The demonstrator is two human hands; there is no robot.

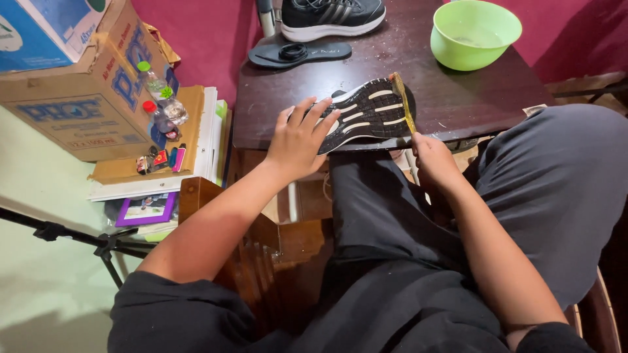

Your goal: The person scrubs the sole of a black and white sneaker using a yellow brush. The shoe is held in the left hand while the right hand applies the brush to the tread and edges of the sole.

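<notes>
A black shoe (369,114) lies sole up at the near edge of a dark wooden table (458,98), its sole black with white stripes. My left hand (299,138) presses flat on the heel end of that sole. My right hand (432,160) grips the handle of a yellow brush (403,101), whose head rests against the toe end of the sole.
A second black shoe (330,16) stands at the table's far side, with a dark insole (297,53) and a coiled lace in front of it. A green bowl (474,33) sits at the far right. Cardboard boxes (78,98), bottles and papers pile up on the left.
</notes>
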